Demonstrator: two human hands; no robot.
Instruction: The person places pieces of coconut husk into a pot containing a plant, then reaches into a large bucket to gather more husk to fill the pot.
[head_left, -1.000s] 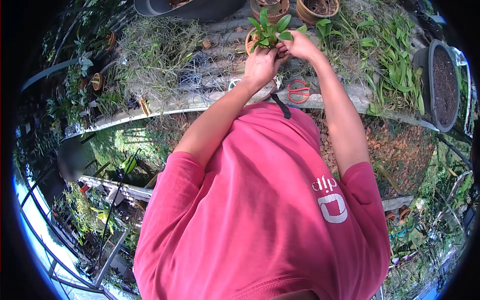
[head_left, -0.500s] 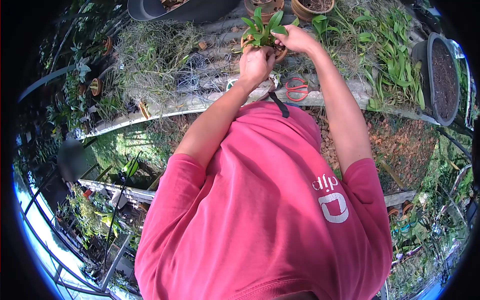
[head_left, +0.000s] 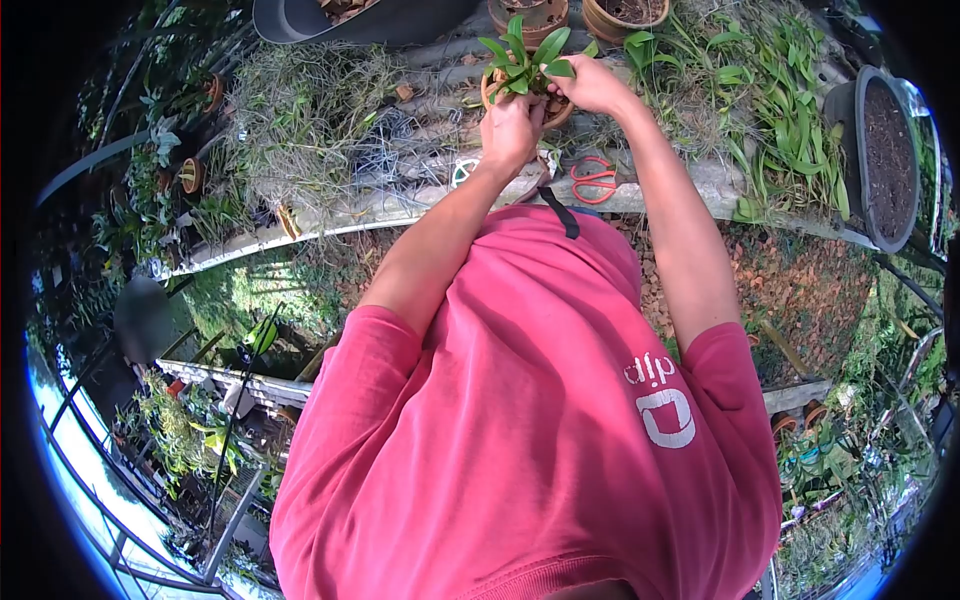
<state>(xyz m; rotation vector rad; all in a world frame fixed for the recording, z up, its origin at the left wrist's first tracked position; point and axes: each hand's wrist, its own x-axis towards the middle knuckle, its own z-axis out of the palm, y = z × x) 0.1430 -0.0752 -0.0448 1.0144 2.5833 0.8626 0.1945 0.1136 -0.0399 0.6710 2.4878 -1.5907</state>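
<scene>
A green leafy plant (head_left: 522,62) stands in a small terracotta pot (head_left: 560,117) at the top centre. My left hand (head_left: 512,132) is at the near side of the pot, with its fingers bent in at the foot of the plant. From the right, my right hand (head_left: 595,85) reaches over the pot with thumb and fingers drawn together beside the stems and a low leaf. The fingertips of both hands meet close together, and what they grip is hidden among the leaves. Red-handled scissors (head_left: 594,180) lie on the bench just nearer to me.
Dry, stringy plants (head_left: 300,120) cover the bench's left side, leafy plants (head_left: 800,120) its right. Two more terracotta pots (head_left: 625,18) stand behind. A dark tub (head_left: 370,25) sits at the back left, and a soil-filled planter (head_left: 888,160) at the far right.
My right hand has shifted slightly down and left, its fingers now lower by the plant's foot. My left hand stays at the pot with a small shift. The leaves have moved slightly.
</scene>
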